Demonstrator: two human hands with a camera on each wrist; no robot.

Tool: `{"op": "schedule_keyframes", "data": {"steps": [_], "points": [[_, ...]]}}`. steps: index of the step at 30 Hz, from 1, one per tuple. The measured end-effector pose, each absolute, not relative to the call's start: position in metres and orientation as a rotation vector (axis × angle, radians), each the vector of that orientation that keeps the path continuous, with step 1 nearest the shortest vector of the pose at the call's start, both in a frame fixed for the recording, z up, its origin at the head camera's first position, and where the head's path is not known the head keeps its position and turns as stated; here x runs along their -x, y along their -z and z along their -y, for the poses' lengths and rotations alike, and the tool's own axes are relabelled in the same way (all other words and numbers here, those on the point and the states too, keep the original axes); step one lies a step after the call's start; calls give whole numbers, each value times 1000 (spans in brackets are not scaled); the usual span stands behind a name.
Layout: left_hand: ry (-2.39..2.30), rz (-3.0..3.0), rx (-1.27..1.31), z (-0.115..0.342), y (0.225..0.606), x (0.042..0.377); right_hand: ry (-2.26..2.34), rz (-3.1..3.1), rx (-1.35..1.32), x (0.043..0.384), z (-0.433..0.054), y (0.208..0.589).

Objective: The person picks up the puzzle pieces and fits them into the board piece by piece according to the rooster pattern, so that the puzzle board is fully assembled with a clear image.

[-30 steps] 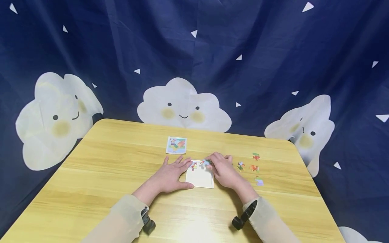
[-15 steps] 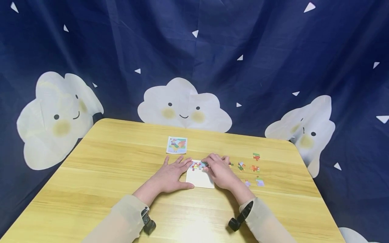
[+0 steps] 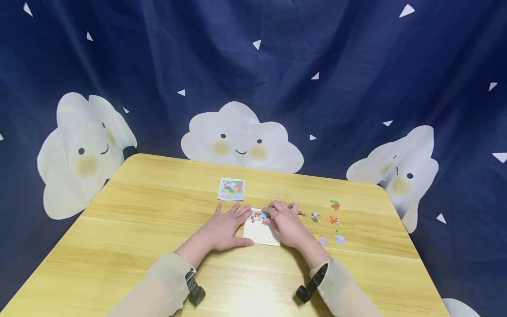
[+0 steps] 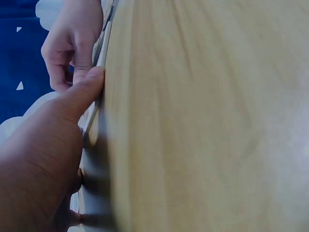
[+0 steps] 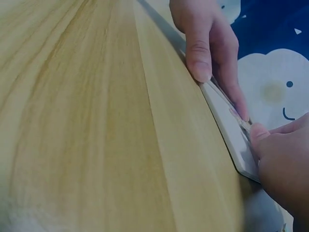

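White puzzle tray (image 3: 260, 234) lies on the wood-grain table (image 3: 150, 193). We rest the left hand (image 3: 226, 230), fingers extended, on its left edge. With the right hand (image 3: 287, 223) we pinch a jigsaw piece (image 3: 263, 216) at its far side. Loose jigsaw pieces (image 3: 333, 220) lie right of the tray; the picture card (image 3: 231, 189), beyond it.

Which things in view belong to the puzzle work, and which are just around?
Puzzle work:
- white board
- puzzle pieces on it
- loose pieces on the table
- picture card, probably the reference

Just around:
- cloud-print curtain
- wrist cameras
- table, merely the support
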State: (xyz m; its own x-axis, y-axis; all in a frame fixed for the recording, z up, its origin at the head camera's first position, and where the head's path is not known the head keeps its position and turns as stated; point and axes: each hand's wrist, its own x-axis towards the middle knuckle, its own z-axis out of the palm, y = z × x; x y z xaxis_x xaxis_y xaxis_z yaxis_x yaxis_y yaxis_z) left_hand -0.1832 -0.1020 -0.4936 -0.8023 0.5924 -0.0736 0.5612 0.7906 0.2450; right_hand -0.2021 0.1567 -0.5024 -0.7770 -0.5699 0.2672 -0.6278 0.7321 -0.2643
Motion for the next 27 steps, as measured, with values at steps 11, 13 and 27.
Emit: {"op": "schedule_keyframes", "data": {"steps": [11,13,27], "points": [[-333,-2755,-1033,86,483,183,-452,2733,-989,201,-158,505],[-339,-2749,-1023,85,484,183,-436,2730,-994,201,-157,506],[-412,-2742,-1009,85,487,181,-380,2698,-994,202,-158,508]]}}
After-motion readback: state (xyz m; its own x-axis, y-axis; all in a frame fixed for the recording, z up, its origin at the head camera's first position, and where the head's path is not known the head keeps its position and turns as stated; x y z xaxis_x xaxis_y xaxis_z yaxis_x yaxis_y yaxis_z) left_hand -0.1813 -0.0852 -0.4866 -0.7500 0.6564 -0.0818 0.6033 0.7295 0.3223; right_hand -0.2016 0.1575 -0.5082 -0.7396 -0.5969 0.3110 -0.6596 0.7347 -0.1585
